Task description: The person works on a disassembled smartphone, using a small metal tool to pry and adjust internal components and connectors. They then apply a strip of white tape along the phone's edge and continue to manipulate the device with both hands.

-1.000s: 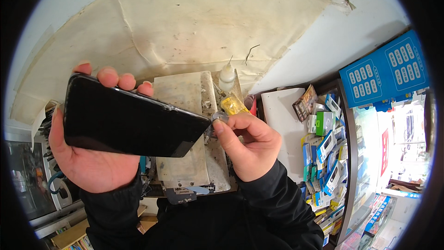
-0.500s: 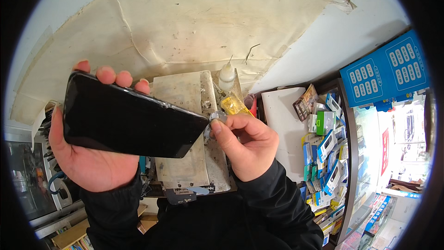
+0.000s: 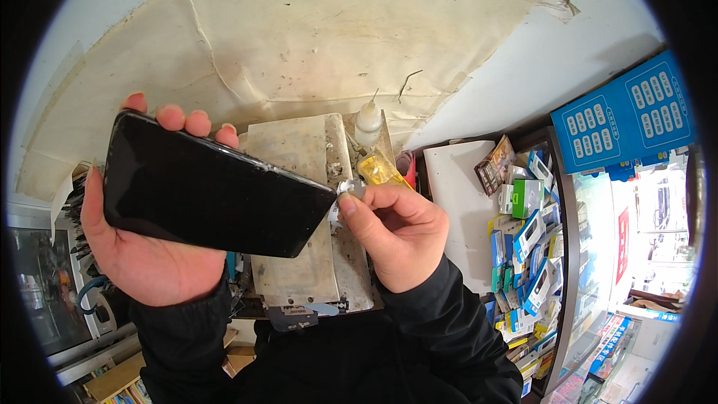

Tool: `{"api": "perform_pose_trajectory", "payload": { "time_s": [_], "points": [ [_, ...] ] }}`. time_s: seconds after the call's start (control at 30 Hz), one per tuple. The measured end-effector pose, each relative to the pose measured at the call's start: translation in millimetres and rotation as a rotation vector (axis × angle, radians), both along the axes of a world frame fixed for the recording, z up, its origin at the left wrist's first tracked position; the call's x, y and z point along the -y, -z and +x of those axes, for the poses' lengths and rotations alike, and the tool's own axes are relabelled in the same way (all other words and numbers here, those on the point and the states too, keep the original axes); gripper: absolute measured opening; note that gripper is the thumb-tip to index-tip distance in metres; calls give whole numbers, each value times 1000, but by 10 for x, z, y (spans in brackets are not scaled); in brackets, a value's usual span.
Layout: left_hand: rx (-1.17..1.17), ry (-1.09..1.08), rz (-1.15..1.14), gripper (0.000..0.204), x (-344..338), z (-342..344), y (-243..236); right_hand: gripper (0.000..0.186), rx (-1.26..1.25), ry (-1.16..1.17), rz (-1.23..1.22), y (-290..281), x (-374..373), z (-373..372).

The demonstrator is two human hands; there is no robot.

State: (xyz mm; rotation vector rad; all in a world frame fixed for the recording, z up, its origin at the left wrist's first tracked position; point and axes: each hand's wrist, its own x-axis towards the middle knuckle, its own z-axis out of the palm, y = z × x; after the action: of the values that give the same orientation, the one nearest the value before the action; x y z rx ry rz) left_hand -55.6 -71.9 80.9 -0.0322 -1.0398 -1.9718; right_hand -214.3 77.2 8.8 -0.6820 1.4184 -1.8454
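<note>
My left hand (image 3: 158, 273) grips a black smartphone (image 3: 209, 187) from below. Its palm is along the near long edge and its fingertips curl over the far edge. The dark screen tilts toward me. At the phone's right end, my right hand (image 3: 407, 236) pinches a small, thin grey flat piece (image 3: 354, 186) between thumb and forefinger. That piece is right at the phone's upper right corner; whether it touches the edge I cannot tell. Beneath the phone is a worn beige work pad (image 3: 299, 278), partly hidden by it.
Behind the pad stands a squeeze bottle with a needle tip (image 3: 367, 124), beside a yellow packet (image 3: 380, 169). Razor-like blades (image 3: 320, 308) lie at the pad's front edge. Many small boxed goods (image 3: 529, 232) fill the right side, below a blue printed panel (image 3: 624, 112).
The phone and my left hand have shifted very slightly. My right fingers still pinch the grey piece at the corner, showing a little more of it.
</note>
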Motion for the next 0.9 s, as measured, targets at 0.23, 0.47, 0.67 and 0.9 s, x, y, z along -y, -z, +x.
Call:
{"api": "perform_pose_trajectory", "payload": {
  "time_s": [0.23, 0.47, 0.67, 0.9],
  "points": [
    [-15, -2, 20, 54, 12, -6, 30, 12, 33, -23, 19, -18, -1, 6],
    [-24, -4, 35, 55, 26, -6, 44, 5, 49, -34, 32, -21, -9, 11],
    [-24, -16, 68, 55, 11, -4, 41, 7, 62, -42, 27, 0, -6, 20],
    [-27, -5, 80, 57, 20, 3, 43, 6, 78, -65, 43, 1, -20, 22]
  ]
}}
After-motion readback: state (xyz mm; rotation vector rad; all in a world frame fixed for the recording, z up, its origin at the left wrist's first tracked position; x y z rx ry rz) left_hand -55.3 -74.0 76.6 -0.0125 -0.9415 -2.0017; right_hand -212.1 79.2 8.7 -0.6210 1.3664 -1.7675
